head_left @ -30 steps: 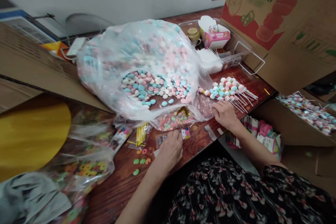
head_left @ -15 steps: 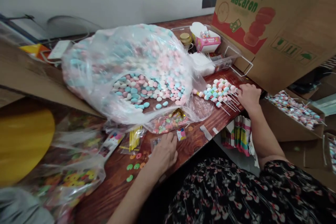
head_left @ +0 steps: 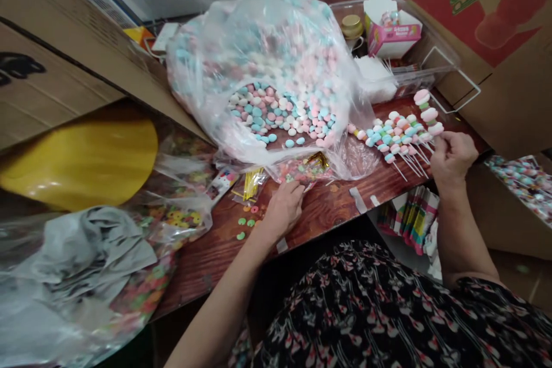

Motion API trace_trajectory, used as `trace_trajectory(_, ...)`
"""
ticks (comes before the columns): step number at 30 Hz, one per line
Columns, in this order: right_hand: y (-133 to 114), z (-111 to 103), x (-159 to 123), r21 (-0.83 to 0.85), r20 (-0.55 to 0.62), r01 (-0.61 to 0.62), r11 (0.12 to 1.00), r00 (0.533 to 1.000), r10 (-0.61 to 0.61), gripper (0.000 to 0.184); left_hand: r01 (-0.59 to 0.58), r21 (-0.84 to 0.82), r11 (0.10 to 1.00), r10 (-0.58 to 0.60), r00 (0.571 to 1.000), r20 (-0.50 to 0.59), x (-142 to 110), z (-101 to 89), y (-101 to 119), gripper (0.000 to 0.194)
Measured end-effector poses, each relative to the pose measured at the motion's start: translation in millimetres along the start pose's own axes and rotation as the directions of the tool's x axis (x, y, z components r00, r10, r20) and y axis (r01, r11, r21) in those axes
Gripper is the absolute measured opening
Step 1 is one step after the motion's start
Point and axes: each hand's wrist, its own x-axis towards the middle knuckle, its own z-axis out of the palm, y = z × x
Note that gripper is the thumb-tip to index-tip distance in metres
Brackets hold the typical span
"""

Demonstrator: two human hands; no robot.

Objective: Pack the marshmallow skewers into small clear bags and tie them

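Observation:
In the head view my right hand [head_left: 453,156] is pinched round the lower end of a candy skewer [head_left: 426,113] with pink, green and orange pieces, raised at the table's right side. Beside it lies a pile of similar candy skewers [head_left: 394,137], their white sticks pointing toward me. My left hand [head_left: 284,207] is at the table's front, fingers curled together. A small pale and reddish edge shows by its fingertips, too little to name. Just beyond lies the open plastic bag of pink, blue and white candies [head_left: 267,40], with a packet of ring candies [head_left: 302,171] at its mouth.
Loose ring candies [head_left: 246,222] and yellow twist ties [head_left: 253,183] lie left of my left hand. A grey cloth [head_left: 92,253] rests on bagged ring candies. A clear bin [head_left: 431,75] stands behind the skewers. Cardboard boxes [head_left: 513,69] flank the table.
My right hand went from the table's front edge to the skewer pile and now holds one skewer up. The small printed packets by my left hand no longer show. The view has shifted.

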Motion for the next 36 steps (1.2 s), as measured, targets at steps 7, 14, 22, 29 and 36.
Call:
trace_trajectory(7, -52.2, -7.2, -40.6, 0.226, 0.147, 0.247, 0.942, 0.948, -0.284, 0.017, 0.070, -0.030, 0.997, -0.074, 0.985, -0.156, -4.5, 15.7, 13.9, 0.025)
trace_trajectory(14, -72.4, -4.5, -60.6, 0.363, 0.201, 0.259, 0.895, 0.916, -0.346, 0.017, 0.097, -0.139, 0.986, -0.118, 0.982, -0.149, -16.7, 16.5, 14.1, 0.019)
trace_trajectory(22, -85.4, -8.3, -82.1, 0.574, 0.238, 0.198, 0.795, 0.888, -0.393, 0.012, 0.181, -0.348, 0.920, -0.269, 0.937, -0.224, -19.0, 23.1, 3.8, 0.020)
trace_trajectory(29, -89.1, -7.6, -90.2, 0.676, 0.230, 0.170, 0.717, 0.876, -0.424, 0.011, 0.229, -0.515, 0.826, -0.365, 0.913, -0.180, -13.1, 22.8, -9.6, 0.021)
trace_trajectory(36, -95.1, -3.1, -92.2, 0.657, 0.287, 0.179, 0.732, 0.839, -0.462, 0.014, 0.247, -0.479, 0.842, -0.366, 0.914, -0.173, -12.1, 25.3, -10.9, 0.015)
